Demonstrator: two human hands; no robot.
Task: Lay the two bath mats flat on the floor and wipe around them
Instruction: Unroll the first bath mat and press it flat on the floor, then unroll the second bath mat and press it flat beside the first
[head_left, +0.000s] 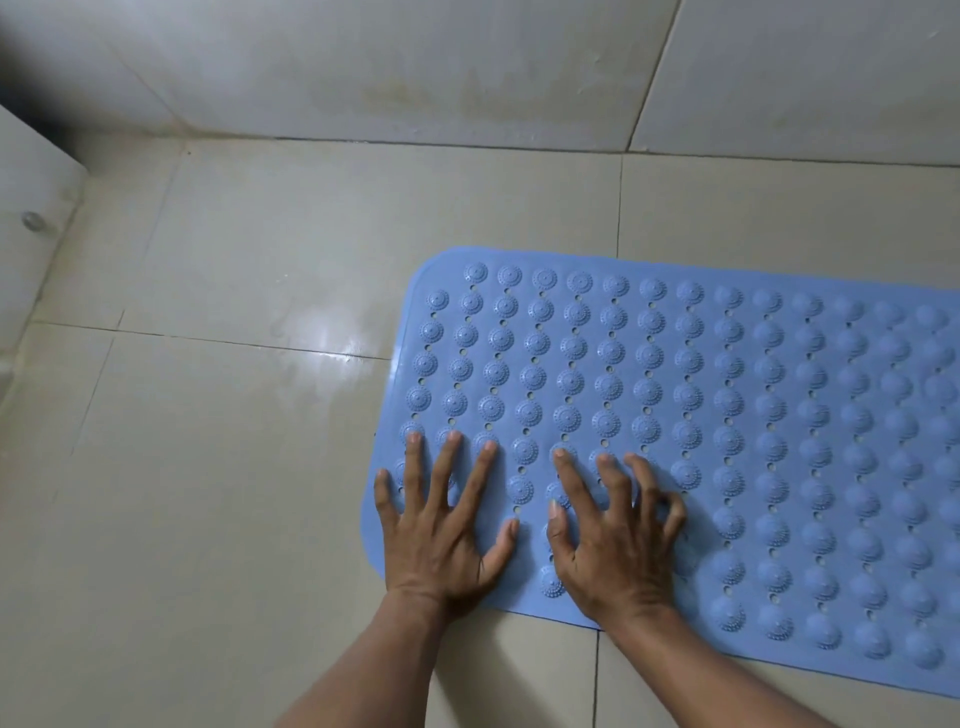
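A blue rubber bath mat (727, 415) with rows of round bumps and small holes lies flat on the beige tiled floor, running off the right edge of the view. My left hand (441, 525) presses palm-down on the mat's near left corner, fingers spread. Beside it, my right hand (618, 535) rests on the mat with fingers apart and slightly curled. Neither hand holds anything. Only one mat is in view; no cloth is visible.
The tiled floor (218, 467) stretches left of the mat, with a wet shiny patch (322, 332). A tiled wall (415, 67) rises behind. At the far left stands a pale fixture (31, 171) with a small metal knob (32, 220).
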